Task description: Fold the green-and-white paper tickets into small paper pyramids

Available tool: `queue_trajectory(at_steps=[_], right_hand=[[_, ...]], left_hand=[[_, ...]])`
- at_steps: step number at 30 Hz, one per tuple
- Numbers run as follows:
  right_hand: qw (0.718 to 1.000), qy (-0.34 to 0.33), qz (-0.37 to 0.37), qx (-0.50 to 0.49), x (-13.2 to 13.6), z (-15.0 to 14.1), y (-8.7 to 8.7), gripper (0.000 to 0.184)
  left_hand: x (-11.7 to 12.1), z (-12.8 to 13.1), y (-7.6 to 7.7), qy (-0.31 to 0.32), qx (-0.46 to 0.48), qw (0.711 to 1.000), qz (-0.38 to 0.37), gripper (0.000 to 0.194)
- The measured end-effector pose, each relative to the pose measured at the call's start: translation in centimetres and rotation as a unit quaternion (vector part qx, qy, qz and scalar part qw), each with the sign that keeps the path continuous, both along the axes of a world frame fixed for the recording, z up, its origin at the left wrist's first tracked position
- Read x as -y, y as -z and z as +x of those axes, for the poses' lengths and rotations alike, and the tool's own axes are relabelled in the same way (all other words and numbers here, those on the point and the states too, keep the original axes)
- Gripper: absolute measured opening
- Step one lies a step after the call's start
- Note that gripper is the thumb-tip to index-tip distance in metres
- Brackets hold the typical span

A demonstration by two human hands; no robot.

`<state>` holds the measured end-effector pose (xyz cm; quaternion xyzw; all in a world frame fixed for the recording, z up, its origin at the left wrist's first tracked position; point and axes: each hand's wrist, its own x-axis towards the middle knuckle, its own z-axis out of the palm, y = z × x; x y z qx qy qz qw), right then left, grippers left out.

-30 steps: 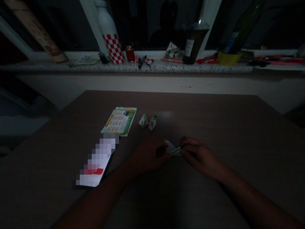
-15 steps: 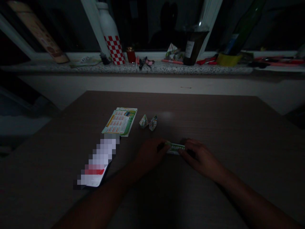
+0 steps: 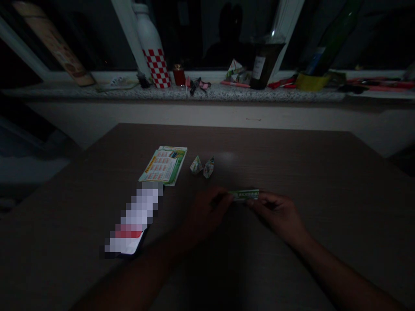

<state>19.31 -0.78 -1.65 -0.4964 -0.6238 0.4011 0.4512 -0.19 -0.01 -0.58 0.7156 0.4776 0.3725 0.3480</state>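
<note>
Your left grip (image 3: 208, 210) and right grip (image 3: 281, 212) pinch the paper strip (image 3: 244, 194) between them, now narrower, its fold apparently made.

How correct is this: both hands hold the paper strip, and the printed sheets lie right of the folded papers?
Wrong side: the head view shows the printed sheets left of the folded papers. The left hand and right hand hold the strip.
</note>
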Motion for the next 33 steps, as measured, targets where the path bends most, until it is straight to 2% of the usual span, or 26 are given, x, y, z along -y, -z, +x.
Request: queue_trajectory(at_steps=[3,5,10,13,15,18,20,24,28,30,33], right_hand=[[0.997,0.043,0.061,0.004,0.3,0.2,-0.1,0.011],[0.994,0.059,0.092,0.007,0.6,0.5,-0.2,0.008],[0.990,0.013,0.137,0.019,1.1,0.5,-0.8,0.005],[0.992,-0.012,0.123,-0.026,1.1,0.3,-1.0,0.005],[0.994,-0.017,0.085,-0.061,1.0,0.1,-0.9,0.012],[0.996,0.003,0.037,-0.075,1.0,0.0,-0.6,0.019],[0.996,0.027,0.041,-0.074,1.2,-0.1,-0.6,0.018],[0.992,0.064,0.095,-0.061,1.6,-0.5,-1.0,0.013],[0.987,0.061,0.144,-0.039,1.7,-0.6,-1.2,0.016],[0.985,0.056,0.160,-0.029,1.7,-0.6,-1.2,0.018],[0.983,0.060,0.171,-0.012,1.7,-0.5,-1.0,0.018]], left_hand=[[0.1,-0.3,-0.2,-0.002,0.014,0.999,0.053,0.016],[0.0,-0.5,-0.3,0.018,0.011,0.998,0.052,0.019],[0.2,-0.4,-0.5,0.083,0.041,0.994,0.051,0.020],[0.5,-0.2,-0.3,0.094,0.052,0.992,0.071,0.020],[0.6,-0.2,-0.2,0.096,0.048,0.991,0.083,0.021],[0.6,-0.1,0.0,0.104,0.047,0.988,0.104,0.020],[0.6,0.0,-0.1,0.106,0.061,0.986,0.112,0.020],[0.9,0.3,-0.6,0.079,0.087,0.992,0.050,0.018],[1.4,0.6,-0.7,0.025,0.102,0.994,-0.021,0.011],[1.5,0.7,-0.5,-0.006,0.139,0.989,-0.052,0.006],[1.6,0.9,-0.1,-0.042,0.224,0.966,-0.119,0.019]])
